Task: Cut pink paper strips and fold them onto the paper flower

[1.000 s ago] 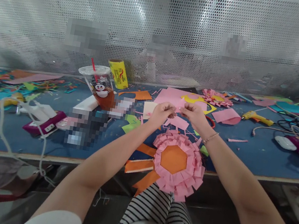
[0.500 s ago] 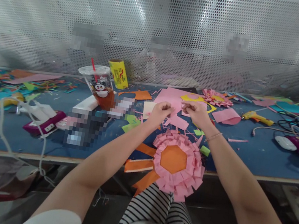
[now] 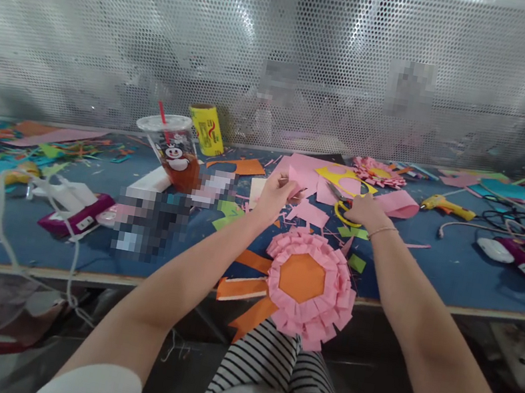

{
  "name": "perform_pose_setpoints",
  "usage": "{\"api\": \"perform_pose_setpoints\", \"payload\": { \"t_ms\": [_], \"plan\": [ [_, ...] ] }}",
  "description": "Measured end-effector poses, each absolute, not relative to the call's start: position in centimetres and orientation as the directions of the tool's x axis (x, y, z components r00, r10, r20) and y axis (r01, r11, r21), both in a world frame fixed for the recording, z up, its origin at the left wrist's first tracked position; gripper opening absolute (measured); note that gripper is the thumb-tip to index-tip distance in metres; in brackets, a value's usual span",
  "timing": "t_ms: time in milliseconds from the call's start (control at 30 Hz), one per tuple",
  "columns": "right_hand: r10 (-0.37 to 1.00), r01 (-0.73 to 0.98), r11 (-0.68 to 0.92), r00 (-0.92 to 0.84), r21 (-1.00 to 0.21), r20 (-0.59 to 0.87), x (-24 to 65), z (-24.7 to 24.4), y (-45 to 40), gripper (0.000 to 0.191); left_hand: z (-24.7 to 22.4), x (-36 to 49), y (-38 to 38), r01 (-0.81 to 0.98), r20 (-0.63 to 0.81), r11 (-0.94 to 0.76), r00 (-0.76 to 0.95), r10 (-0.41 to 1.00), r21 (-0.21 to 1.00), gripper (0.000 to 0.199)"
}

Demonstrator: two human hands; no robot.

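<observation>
My left hand (image 3: 276, 198) is closed in a pinch on a small piece of pink paper (image 3: 298, 177), above the paper scraps. My right hand (image 3: 365, 212) has its fingers on the yellow handles of a pair of scissors (image 3: 346, 215), whose blades point to the far left. How far the fingers go into the handle loops is hidden. Nearer me, a pink paper rosette (image 3: 340, 298) with an orange centre and orange ribbon tails sits at the table's front edge, overhanging it. Pink sheets (image 3: 305, 167) and a yellow paper with round cut-outs (image 3: 369, 189) lie beyond my hands.
A plastic cup with a drink (image 3: 178, 158) and a yellow roll (image 3: 208, 130) stand back left. A yellow glue gun (image 3: 448, 207) lies right. Purple power strips (image 3: 80, 218) with cords are at both sides. A second rosette (image 3: 379, 172) rests near the perforated metal screen (image 3: 318, 50).
My right hand has moved right and down from beside the left hand onto the scissors, which now show. My left hand has shifted slightly left, still pinching.
</observation>
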State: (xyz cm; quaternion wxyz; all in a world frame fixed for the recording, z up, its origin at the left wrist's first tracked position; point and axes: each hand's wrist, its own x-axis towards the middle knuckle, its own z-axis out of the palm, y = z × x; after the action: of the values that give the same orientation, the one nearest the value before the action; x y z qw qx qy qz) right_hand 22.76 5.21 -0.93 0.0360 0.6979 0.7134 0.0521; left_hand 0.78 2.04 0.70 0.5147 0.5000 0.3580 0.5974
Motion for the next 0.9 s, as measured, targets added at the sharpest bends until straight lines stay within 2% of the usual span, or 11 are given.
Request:
{"api": "perform_pose_setpoints", "payload": {
  "t_ms": [100, 300, 400, 500, 567, 667, 800, 900],
  "plan": [
    [1.000, 0.998, 0.005, -0.007, 0.063, 0.030, 22.5, -1.2, 5.4, 0.048, 0.6, 0.6, 2.1, -0.261, 0.263, -0.241, 0.050, 0.964, 0.935, 0.025],
    [0.998, 0.987, -0.059, 0.058, -0.147, -0.010, 23.3, -1.6, 6.0, 0.058, 0.5, 0.4, 2.3, -0.283, 0.261, -0.236, 0.051, 0.964, 0.930, 0.023],
    [0.994, 0.973, -0.103, 0.110, -0.207, 0.027, 23.9, -1.5, 5.9, 0.066, 0.4, 0.4, 2.5, -0.337, 0.270, -0.244, 0.031, 0.962, 0.909, 0.025],
    [0.985, 0.964, -0.099, 0.130, -0.245, 0.114, 24.0, -1.1, 5.5, 0.064, 0.3, 0.4, 2.8, -0.360, 0.289, -0.265, 0.014, 0.957, 0.895, 0.023],
    [0.973, 0.950, -0.052, 0.118, -0.307, 0.200, 23.6, -0.6, 5.2, 0.058, 0.3, 0.3, 3.0, -0.365, 0.292, -0.272, 0.000, 0.956, 0.891, 0.021],
    [0.943, 0.862, 0.106, 0.070, -0.495, 0.324, 22.2, 0.1, 4.7, 0.054, 0.6, 0.0, 3.0, -0.423, 0.239, -0.234, -0.043, 0.970, 0.875, 0.023],
    [0.907, 0.622, 0.353, -0.043, -0.699, 0.419, 19.5, 0.2, 3.9, 0.056, 1.3, -0.2, 2.9, -0.576, 0.161, -0.184, -0.092, 0.983, 0.796, 0.032],
    [0.894, 0.380, 0.449, -0.197, -0.809, 0.404, 17.9, -0.3, 3.2, 0.052, 1.7, -0.2, 2.6, -0.627, 0.128, -0.155, -0.088, 0.988, 0.764, 0.024]
  ]
}}
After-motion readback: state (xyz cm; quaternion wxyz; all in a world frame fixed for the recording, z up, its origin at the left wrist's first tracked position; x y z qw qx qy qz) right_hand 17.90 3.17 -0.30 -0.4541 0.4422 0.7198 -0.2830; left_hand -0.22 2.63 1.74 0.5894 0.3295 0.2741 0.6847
